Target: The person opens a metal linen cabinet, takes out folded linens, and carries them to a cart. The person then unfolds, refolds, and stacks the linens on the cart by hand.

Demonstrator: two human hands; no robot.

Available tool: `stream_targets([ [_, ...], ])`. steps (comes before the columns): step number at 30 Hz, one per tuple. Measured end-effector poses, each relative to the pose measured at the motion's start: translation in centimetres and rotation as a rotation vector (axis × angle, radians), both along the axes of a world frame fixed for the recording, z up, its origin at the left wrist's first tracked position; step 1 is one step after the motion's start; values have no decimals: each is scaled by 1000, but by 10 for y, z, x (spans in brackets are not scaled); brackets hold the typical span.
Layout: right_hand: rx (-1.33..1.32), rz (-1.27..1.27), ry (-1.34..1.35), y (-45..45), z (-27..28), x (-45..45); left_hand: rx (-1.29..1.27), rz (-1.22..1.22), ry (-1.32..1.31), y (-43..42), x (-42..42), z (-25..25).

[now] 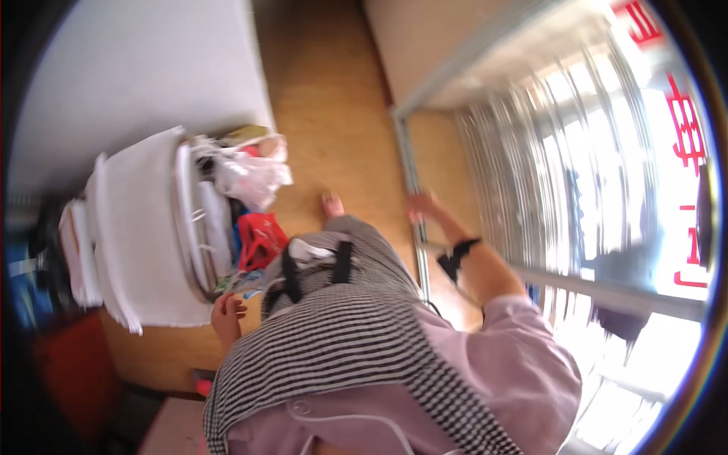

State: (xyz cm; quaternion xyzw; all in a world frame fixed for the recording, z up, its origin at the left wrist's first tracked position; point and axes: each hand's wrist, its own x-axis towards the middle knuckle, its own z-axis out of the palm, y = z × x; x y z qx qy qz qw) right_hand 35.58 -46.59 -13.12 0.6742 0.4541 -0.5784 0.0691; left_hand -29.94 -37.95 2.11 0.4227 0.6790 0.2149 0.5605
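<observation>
My left hand (pixel 229 315) hangs low on the left, fingers loosely bent and apart. Nothing shows in it. Just beyond it are a red bag (pixel 259 236) and a white plastic bag (pixel 254 178), beside a large stack of white sheet-like material (pixel 144 235). My right hand (pixel 425 205) reaches forward on the right and overlaps a grey metal rail (pixel 406 155) of a rack. Blur hides its fingers, so I cannot tell whether it grips the rail. A black strap (pixel 458 258) circles my right wrist.
The wooden floor (pixel 326 98) runs ahead between a white surface (pixel 159 68) on the left and the rack on the right. Blurred metal bars (pixel 561 144) stand before a bright window with red characters (pixel 686 125). A red object (pixel 80 371) is at lower left.
</observation>
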Motion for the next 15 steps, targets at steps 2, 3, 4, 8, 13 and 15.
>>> stream_targets([
  [2,348,-393,-238,36,151,-26,-7,-84,20,9,-17,-22],
  [3,468,-563,-223,47,191,-22,-28,-146,32,15,-12,-12],
  [4,547,-606,-234,56,220,-13,-34,-228,163,25,-7,9],
  [8,627,-671,-219,76,267,10,-123,-304,211,63,-43,-12],
  [13,622,-903,81,118,187,14,-46,-403,362,117,47,-35],
  [15,644,-750,6,140,94,5,99,-519,352,136,115,-32],
])
